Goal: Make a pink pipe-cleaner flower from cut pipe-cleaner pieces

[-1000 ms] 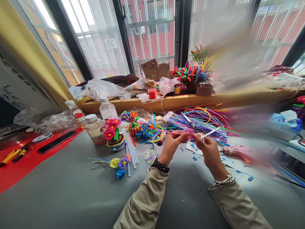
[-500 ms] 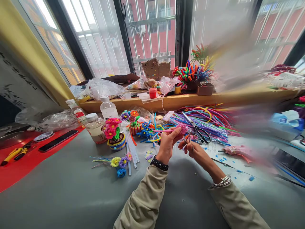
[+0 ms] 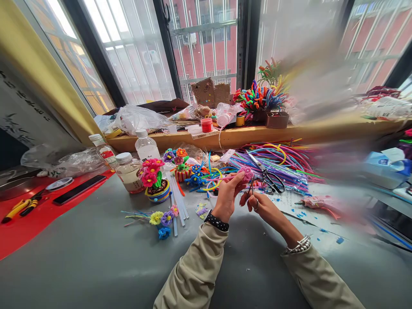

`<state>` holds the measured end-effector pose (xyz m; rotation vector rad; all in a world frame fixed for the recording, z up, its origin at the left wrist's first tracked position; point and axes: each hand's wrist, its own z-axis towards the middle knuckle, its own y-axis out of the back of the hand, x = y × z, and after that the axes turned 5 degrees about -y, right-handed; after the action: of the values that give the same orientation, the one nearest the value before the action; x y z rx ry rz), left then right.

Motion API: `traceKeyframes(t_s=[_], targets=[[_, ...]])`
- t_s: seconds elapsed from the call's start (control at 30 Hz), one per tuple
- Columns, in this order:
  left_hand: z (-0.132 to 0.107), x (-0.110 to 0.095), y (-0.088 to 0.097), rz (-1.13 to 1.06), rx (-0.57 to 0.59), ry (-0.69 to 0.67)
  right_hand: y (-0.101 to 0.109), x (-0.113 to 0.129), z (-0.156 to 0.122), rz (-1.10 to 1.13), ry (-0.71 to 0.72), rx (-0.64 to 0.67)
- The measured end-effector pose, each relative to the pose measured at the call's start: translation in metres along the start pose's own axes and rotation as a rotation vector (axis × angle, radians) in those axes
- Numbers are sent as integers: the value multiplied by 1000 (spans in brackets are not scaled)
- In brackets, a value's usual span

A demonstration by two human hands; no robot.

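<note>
My left hand is closed on a small pink pipe-cleaner flower, held up by its thin stem above the grey table. My right hand sits just right of it and below, fingers pinched on the thin stem end under the flower. Black-handled scissors lie on the table just beyond my right hand, on the edge of a pile of coloured pipe cleaners.
Finished flower pots and loose small flowers lie left of my hands, beside bottles. A phone and yellow pliers rest on a red mat. A cluttered wooden sill runs behind. A glue gun lies at right.
A second ago my right hand held the scissors at the flower; it set them down on the table and now pinches the stem. The left hand raised the flower slightly.
</note>
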<state>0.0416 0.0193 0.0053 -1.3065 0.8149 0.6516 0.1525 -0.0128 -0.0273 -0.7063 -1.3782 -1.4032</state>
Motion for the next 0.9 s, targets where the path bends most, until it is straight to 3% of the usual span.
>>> traceKeyframes(t_s=[0.9], targets=[[-4, 8, -5, -63, -42, 32, 1, -6, 0, 17, -22, -127]])
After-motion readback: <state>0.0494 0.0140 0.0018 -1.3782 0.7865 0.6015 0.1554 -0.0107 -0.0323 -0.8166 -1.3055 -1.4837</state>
